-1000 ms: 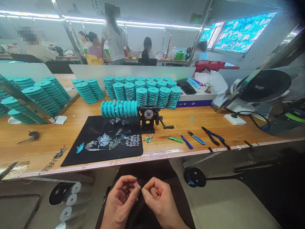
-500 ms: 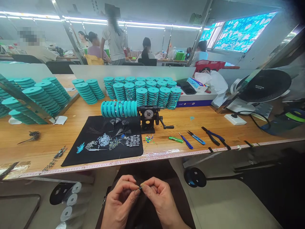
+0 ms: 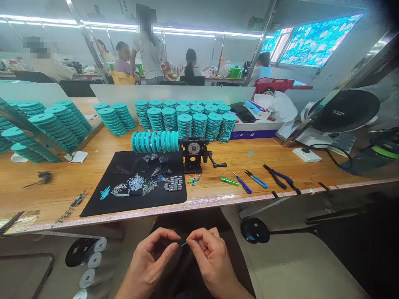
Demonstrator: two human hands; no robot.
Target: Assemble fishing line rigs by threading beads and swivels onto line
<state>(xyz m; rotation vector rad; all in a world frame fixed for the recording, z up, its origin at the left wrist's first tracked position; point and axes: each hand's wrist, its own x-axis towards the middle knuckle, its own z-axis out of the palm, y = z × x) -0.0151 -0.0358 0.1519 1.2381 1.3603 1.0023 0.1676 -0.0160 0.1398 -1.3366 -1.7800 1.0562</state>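
Note:
Over my dark lap, in front of the table edge, my right hand [image 3: 215, 259] pinches a short thin teal tube [image 3: 183, 244] between thumb and forefinger. The tube points left, out of the fingertips. Facing it is my left hand [image 3: 152, 259], thumb and forefinger curved with a small gap between them. Their tips are close to the tube's free end; any contact is too small to make out. On a black mat [image 3: 93, 207] lie similar teal tubes [image 3: 105, 192], pale blue beads [image 3: 136, 182], swivels [image 3: 151, 187], grey cylinders [image 3: 173, 183] and fine wire bundles [image 3: 156, 171].
A hand-cranked winder [image 3: 193, 153] carries a row of teal spools [image 3: 155, 142]. Stacked teal spools [image 3: 184, 124] stand behind. Right of the mat lie coloured beads [image 3: 193, 180], a green tube [image 3: 229, 181], a blue-handled tool [image 3: 243, 183], snips [image 3: 256, 178] and pliers [image 3: 278, 176].
My left hand's fingertips have parted and drawn slightly left, off the pinch. More of the teal tube now shows, held in my right hand.

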